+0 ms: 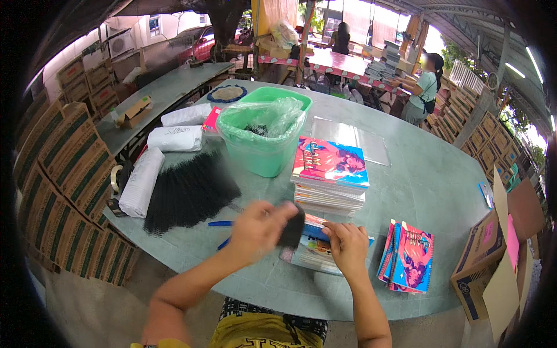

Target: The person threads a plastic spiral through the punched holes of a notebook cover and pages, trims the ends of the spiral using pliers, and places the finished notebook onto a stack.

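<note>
My left hand [264, 229] is smeared by motion. Its fingers are closed around a dark, rounded black piece [293, 227], too blurred to name exactly. Beside it, my right hand [350, 243] pinches the blue edge of a notebook [315, 232], near my side of the table. More printed sheets or notebooks [316, 258] lie under my hands. Behind them rises a stack of notebooks with pink and blue covers [331, 162]. A fan of black plastic coils [188, 191] spreads to the left, and a blue-handled tool [220, 224] lies between it and my left hand.
A green bin [264, 153] lined with clear plastic stands behind the coils. White wrapped rolls [141, 182] line the left edge. Finished-looking notebooks [409, 258] sit at right, near an open carton [481, 267]. A clear sheet [371, 145] lies farther back. Two people stand beyond.
</note>
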Demonstrator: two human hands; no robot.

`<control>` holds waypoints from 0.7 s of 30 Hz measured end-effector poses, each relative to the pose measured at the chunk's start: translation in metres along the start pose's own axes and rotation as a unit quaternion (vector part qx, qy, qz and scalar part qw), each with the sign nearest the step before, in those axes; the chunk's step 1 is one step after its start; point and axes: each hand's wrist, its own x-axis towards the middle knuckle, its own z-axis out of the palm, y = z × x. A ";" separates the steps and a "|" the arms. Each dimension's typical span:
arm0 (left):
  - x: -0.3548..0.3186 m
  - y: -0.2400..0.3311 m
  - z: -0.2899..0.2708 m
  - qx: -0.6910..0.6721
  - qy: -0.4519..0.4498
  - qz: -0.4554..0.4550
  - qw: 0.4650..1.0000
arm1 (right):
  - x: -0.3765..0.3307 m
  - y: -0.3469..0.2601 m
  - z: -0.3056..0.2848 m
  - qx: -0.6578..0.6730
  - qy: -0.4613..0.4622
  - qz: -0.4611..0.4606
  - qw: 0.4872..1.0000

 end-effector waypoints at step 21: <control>0.022 0.019 0.026 -0.048 -0.021 0.030 0.998 | -0.005 0.009 -0.017 -0.011 -0.105 -0.018 0.994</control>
